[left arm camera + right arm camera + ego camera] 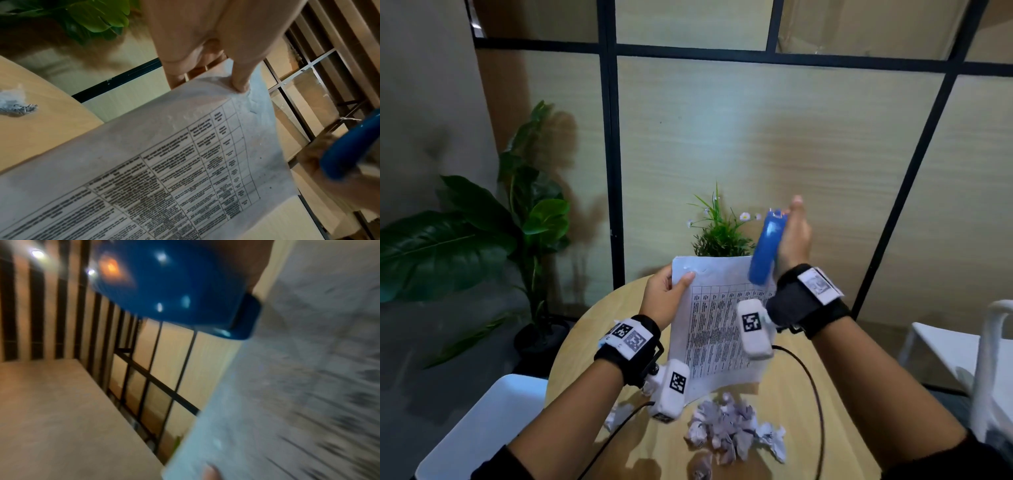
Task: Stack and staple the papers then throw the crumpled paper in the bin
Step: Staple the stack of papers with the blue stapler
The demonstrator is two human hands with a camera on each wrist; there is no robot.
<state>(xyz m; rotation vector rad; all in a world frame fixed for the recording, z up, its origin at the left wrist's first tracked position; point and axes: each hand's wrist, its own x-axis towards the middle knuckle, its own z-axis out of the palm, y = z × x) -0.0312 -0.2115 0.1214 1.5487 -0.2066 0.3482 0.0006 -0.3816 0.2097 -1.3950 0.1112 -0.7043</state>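
My left hand (671, 291) pinches the upper left corner of the printed papers (717, 325), thumb on the front, and holds them tilted up above the round wooden table (808, 428). In the left wrist view the thumb (240, 78) presses the papers (164, 162) near their top edge. My right hand (792, 240) grips a blue stapler (765, 251), raised at the papers' upper right corner. The stapler (174, 288) fills the top of the blurred right wrist view beside the papers (287, 386). A heap of crumpled paper (729, 428) lies on the table below my hands.
A small potted plant (717, 229) stands at the table's far edge behind the papers. A large leafy plant (517, 222) is on the floor at left. White chairs sit at lower left (479, 421) and at right (962, 349). Cables (815, 394) trail across the table.
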